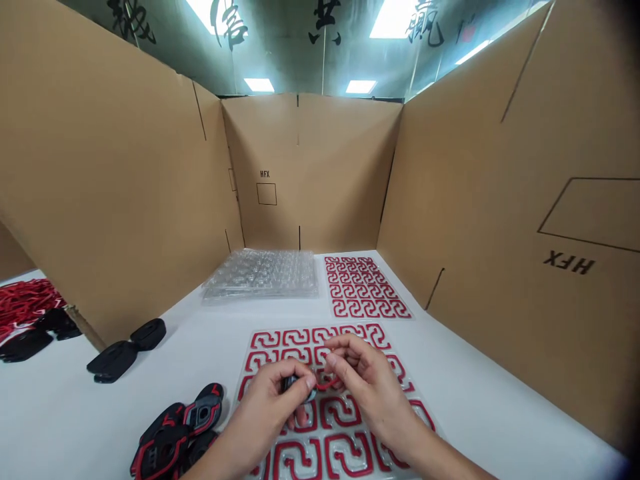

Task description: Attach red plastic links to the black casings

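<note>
My left hand [275, 397] is closed in a pinch around a small black part [289, 382], mostly covered by the fingers. A thin red strip [327, 384] spans the gap between my two hands. My right hand [373, 383] has its thumb and fingers curled in at the strip's right end. Both hands hover over a clear plastic tray [249, 341] filled with rows of curled red strips. Left of my left hand lies a pile of black parts with red trim [163, 447].
A second sheet of red strips [367, 287] lies farther back, beside stacked clear trays [265, 275]. Plain black parts [113, 360] and a heap of loose red strips [30, 303] are at left. Cardboard walls [315, 153] enclose the white table [200, 340] on three sides.
</note>
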Available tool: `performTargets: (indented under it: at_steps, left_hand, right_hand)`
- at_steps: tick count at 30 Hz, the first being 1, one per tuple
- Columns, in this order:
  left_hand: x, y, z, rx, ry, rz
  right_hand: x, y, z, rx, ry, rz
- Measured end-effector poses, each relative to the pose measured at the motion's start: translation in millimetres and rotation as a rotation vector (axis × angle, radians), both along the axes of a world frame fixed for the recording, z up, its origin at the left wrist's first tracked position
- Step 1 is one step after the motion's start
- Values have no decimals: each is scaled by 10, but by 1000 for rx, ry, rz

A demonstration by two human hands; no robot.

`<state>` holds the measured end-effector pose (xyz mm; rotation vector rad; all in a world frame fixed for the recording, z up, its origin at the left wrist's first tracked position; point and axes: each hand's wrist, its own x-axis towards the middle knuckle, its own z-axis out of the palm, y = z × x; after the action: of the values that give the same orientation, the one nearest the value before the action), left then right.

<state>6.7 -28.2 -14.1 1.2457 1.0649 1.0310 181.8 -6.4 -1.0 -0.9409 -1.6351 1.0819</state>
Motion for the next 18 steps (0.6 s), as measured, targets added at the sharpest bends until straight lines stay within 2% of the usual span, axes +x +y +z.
performTargets:
  at_steps: [3, 7, 11, 18]
  left_hand:
    - [18, -27, -7, 46, 14, -24]
    - [-9, -4, 10, 90, -40, 84]
    - [-37, 38, 43, 8, -101, 186]
    - [-36, 31, 71, 9, -92, 193]
  right_hand:
    - [2, 13, 50, -103, 78, 41]
    - [2, 22, 70, -181, 121, 68]
    - [6, 38, 49, -123, 100, 63]
    - [41, 27, 67, 7, -8, 13]
